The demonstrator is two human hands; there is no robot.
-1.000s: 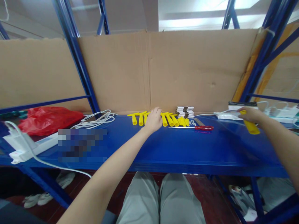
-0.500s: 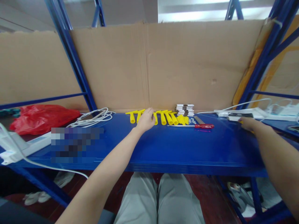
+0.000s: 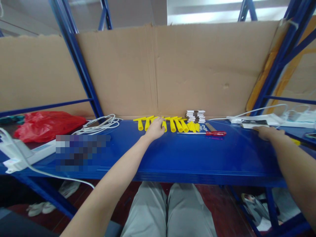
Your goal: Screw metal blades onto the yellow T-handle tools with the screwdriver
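A row of yellow T-shaped tubes [image 3: 173,126] lies along the back of the blue table. My left hand [image 3: 155,128] reaches into the row with bent fingers closed around one tube, which it mostly covers. Far to the right, my right hand [image 3: 267,132] is low over the table beside a white packet [image 3: 255,122]. Its fingers are blurred and partly hidden. A yellow piece [image 3: 295,141] shows past my right wrist; whether I touch it is unclear. Right of the row lie small yellow pointed pieces [image 3: 192,126] and a red-handled screwdriver [image 3: 215,133].
Behind the tubes sits a stack of white banded bundles [image 3: 195,116]. To the left are a coiled white cable [image 3: 110,121], a red plastic bag [image 3: 49,125] and a power strip [image 3: 44,153]. A cardboard panel [image 3: 197,72] closes the back between blue posts.
My right hand has shifted slightly right. Yellow seen under it before no longer shows there, and a yellow piece now appears past the wrist. My left hand stays nearly in place.
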